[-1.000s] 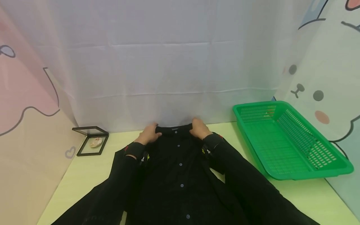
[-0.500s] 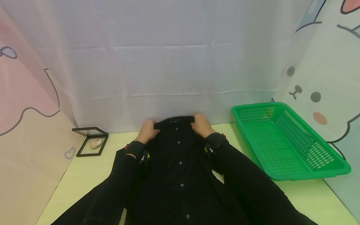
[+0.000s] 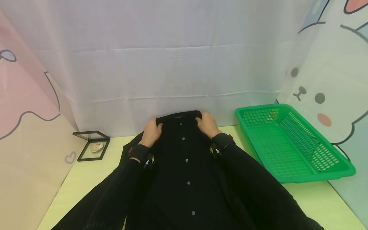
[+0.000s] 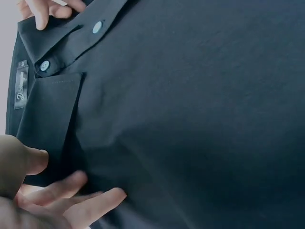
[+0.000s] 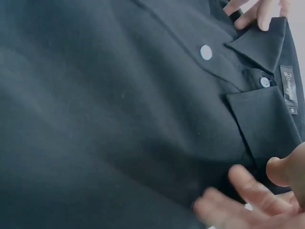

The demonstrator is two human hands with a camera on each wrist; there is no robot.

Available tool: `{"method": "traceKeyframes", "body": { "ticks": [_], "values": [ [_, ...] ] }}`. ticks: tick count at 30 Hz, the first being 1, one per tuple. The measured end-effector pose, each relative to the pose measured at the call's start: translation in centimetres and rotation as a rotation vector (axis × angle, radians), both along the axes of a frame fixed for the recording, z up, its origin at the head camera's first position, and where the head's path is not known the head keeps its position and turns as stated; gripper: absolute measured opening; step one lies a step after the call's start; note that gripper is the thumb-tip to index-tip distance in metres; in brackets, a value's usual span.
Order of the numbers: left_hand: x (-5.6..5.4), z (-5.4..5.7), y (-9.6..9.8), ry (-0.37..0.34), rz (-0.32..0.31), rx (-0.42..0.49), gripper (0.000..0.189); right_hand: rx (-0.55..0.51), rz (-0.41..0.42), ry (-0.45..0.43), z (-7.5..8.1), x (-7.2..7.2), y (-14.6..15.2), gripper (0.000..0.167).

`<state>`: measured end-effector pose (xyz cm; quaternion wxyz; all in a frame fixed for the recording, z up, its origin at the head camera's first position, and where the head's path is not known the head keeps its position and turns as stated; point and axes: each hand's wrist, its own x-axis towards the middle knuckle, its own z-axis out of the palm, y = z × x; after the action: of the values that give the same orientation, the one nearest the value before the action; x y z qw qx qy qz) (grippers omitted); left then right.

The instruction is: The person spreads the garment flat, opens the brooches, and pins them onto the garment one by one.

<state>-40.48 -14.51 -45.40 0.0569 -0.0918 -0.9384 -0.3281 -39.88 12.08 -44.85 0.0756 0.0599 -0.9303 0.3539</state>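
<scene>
A black button-up shirt (image 3: 184, 172) is spread front side up, its collar end raised toward the white backdrop. My left hand (image 3: 151, 131) pinches the collar's left end between thumb and fingers. At the collar's other end my right hand (image 3: 208, 124) grips the cloth the same way. In the left wrist view the thumb (image 4: 37, 161) presses on the collar flap (image 4: 50, 107), near a label (image 4: 21, 85) inside the neck. The right wrist view shows the right thumb (image 5: 277, 171) on the opposite flap, with the top button (image 5: 265, 82) fastened.
A green plastic basket (image 3: 299, 179) stands on the right of the pale table (image 3: 72, 191). At the back left is a small black-framed case (image 3: 91, 158) with its lid raised and a round pale object (image 3: 97, 147) inside. A white curtain (image 3: 172, 70) hangs behind.
Both hands have lifted the collar upward, away from the table, and drawn slightly apart. The shirt's upper part rises with them. The basket and the case stay in place.
</scene>
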Motion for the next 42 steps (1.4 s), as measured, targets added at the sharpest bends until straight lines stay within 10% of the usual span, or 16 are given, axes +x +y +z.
{"method": "traceKeyframes", "body": {
  "ticks": [21, 30, 42],
  "values": [
    [0.6, 0.1, -0.3, 0.021, 0.029, 0.073, 0.049, -0.024, 0.029, 0.018, 0.6, 0.2, 0.9, 0.036],
    [0.5, 0.2, -1.4, 0.093, -0.016, 0.045, 0.050, -0.085, 0.196, -0.187, 0.7, -0.4, 2.4, 0.024],
    [0.7, 0.6, -2.4, 0.281, -0.042, -0.032, 0.038, 0.011, 0.255, -0.060, 1.0, -0.7, 2.9, 0.033]
  ]
}}
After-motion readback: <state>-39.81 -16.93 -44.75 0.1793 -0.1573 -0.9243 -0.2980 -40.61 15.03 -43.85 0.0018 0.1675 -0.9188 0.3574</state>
